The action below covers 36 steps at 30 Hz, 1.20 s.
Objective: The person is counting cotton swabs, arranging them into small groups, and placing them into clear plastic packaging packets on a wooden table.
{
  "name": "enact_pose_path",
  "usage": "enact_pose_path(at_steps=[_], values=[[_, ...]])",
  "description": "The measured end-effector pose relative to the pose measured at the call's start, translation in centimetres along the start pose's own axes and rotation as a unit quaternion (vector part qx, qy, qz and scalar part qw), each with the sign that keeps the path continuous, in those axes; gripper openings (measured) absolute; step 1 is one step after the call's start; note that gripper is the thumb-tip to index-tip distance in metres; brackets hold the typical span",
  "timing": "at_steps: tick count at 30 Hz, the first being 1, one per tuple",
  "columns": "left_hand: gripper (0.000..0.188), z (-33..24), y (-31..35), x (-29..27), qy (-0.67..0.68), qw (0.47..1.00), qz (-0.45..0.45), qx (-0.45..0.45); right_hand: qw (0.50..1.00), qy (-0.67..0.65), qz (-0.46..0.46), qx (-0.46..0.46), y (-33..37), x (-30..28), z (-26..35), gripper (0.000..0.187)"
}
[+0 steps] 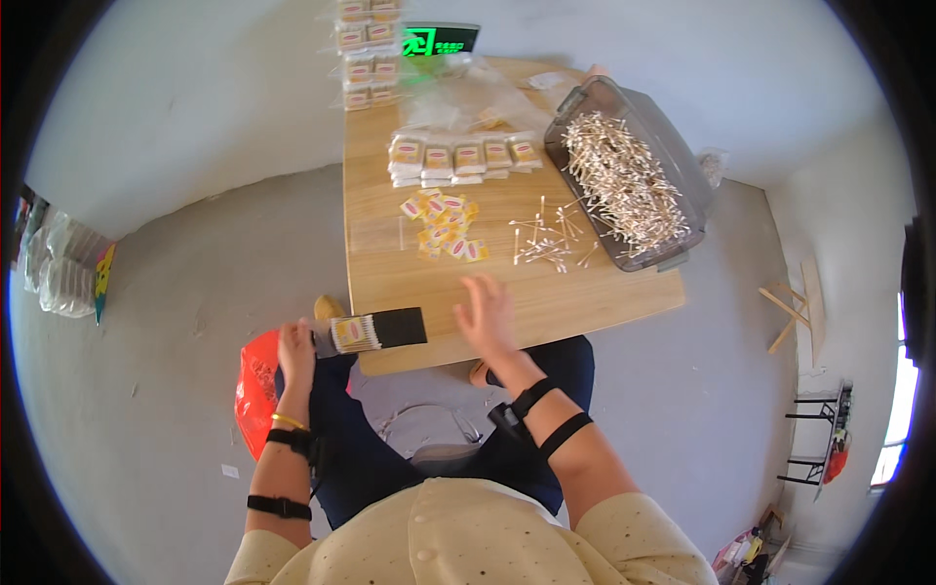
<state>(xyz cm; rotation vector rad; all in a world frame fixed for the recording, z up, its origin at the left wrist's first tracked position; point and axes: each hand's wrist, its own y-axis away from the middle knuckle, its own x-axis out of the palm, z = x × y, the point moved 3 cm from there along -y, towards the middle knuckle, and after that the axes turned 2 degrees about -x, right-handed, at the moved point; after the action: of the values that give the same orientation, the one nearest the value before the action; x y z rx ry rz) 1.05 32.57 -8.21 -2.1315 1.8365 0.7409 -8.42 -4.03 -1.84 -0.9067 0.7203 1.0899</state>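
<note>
At the near left corner of the table, my left hand [296,353] is closed at the left end of a small clear packet of cotton swabs [355,333]. A yellow and white label lies among the swabs in it. A flat black piece [402,328] sticks out of the packet's right end, over the tabletop. My right hand [485,314] is over the near edge of the table, apart from the packet, fingers spread and holding nothing. Loose cotton swabs [546,239] and a scattered heap of small yellow labels [444,224] lie beyond it.
A grey plastic bin [687,200] full of cotton swabs stands at the table's right. Rows of filled packets [468,156] lie farther back, with clear bags [458,97] behind. More packets [369,68] are stacked at the back left. A red bag [258,390] is on the floor.
</note>
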Motion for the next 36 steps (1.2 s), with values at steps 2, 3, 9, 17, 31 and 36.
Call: enact_pose_path(at_steps=[2, 3, 9, 17, 31, 36], values=[[0.025, 0.2, 0.0, -1.2, 0.05, 0.998, -0.034, 0.013, 0.993, 0.091, -0.072, 0.018, -0.6, -3.2, -5.3, 0.055], [0.023, -0.5, 0.3, -1.5, 0.058, 0.997, -0.04, 0.035, 0.989, 0.112, -0.066, 0.064, -0.7, -4.9, -7.6, 0.055], [0.018, -5.4, 4.2, 0.3, 0.087, 0.993, -0.001, 0.082, 0.982, 0.144, -0.058, 0.108, -2.7, -8.7, -13.1, 0.05], [0.011, -12.2, 10.4, 6.3, 0.077, 0.975, 0.172, 0.118, 0.991, 0.122, -0.032, 0.048, -4.9, -7.4, -13.5, 0.018], [0.079, -17.2, 15.1, 17.0, -0.345, 0.739, 0.26, 0.518, 0.998, -0.053, -0.011, -0.026, 1.8, -5.0, -4.9, 0.028], [0.085, -16.8, 14.1, 19.2, -0.393, 0.715, 0.265, 0.514, 1.0, -0.023, 0.006, 0.005, 3.6, -8.0, -8.0, 0.045]])
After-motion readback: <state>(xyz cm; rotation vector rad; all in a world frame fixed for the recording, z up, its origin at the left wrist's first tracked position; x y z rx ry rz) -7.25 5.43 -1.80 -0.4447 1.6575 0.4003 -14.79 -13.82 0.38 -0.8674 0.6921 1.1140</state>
